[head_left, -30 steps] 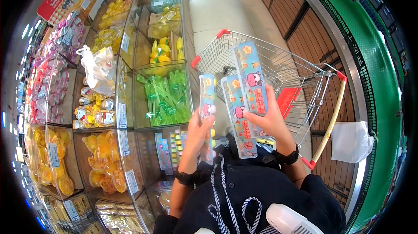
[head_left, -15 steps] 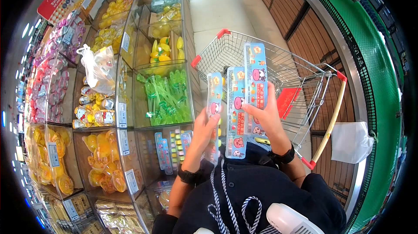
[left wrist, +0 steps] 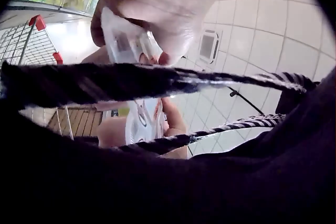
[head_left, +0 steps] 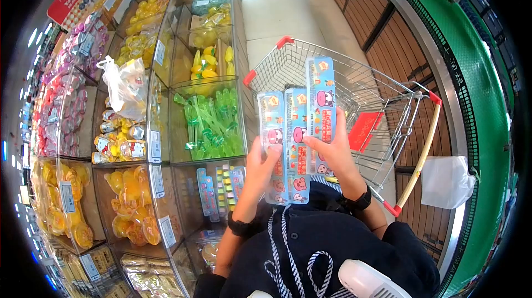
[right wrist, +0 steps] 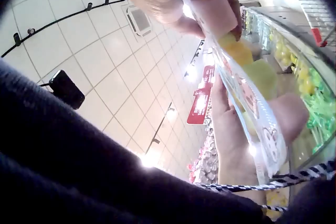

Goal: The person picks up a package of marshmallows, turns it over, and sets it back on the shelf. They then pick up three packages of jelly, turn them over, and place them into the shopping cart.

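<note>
My left hand (head_left: 259,166) grips a long pack of jelly cups (head_left: 271,111) by its side, thumb across the printed blue film. Two similar packs are in my right hand (head_left: 337,151): a middle jelly pack (head_left: 299,171), with the thumb over it, and a right jelly pack (head_left: 320,79) that sits higher. All three show cartoon animals and stand roughly upright side by side, the left one's edge against the middle one. In the right wrist view, pink, yellow and green cups (right wrist: 261,77) bulge from a pack's back.
A wire shopping cart (head_left: 382,98) stands just beyond the packs. On the left, clear shelf bins hold green jelly sticks (head_left: 213,123), yellow sweets (head_left: 133,204) and more jelly packs (head_left: 208,193). A white plastic bag (head_left: 449,181) hangs at the right. Brown slatted cabinets (head_left: 399,49) line the aisle.
The left pack has turned from nearly edge-on to face up and now lies against the middle one. The two packs in my right hand have straightened, then shifted slightly left.
</note>
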Demonstrator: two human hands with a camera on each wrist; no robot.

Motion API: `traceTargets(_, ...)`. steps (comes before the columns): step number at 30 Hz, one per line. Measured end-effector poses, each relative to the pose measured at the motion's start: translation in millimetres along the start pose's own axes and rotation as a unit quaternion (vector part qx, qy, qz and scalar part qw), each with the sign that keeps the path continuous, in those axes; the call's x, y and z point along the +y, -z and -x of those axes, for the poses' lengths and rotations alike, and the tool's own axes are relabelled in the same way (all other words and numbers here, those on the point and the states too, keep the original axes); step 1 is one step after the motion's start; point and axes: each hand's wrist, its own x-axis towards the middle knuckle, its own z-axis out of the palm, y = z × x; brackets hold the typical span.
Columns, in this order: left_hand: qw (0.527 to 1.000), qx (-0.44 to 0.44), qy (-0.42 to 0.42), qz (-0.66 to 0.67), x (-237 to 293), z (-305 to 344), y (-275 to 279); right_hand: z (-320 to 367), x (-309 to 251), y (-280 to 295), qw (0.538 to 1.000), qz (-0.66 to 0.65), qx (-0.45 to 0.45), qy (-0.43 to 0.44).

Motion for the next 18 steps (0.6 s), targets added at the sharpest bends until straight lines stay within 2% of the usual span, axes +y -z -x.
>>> traceTargets(4, 0.999, -0.015, 0.004, -0.035, 0, 0, 1, 1, -7, 0, 0.999, 0.022, 0.0, -0.027)
traceTargets(9, 0.997, -0.023, 0.015, -0.077, 11, 3, -1, 1, -5, 1, 1.0, 0.018, -0.001, -0.013)
traceTargets(12, 0.998, -0.016, -0.008, -0.066, 11, 3, -2, 2, -5, 1, 1.0, 0.017, 0.002, -0.01)
traceTargets(18, 0.991, -0.018, -0.04, -0.127, 11, 3, -5, 1, -4, 2, 1.0, 0.02, 0.001, 0.0)
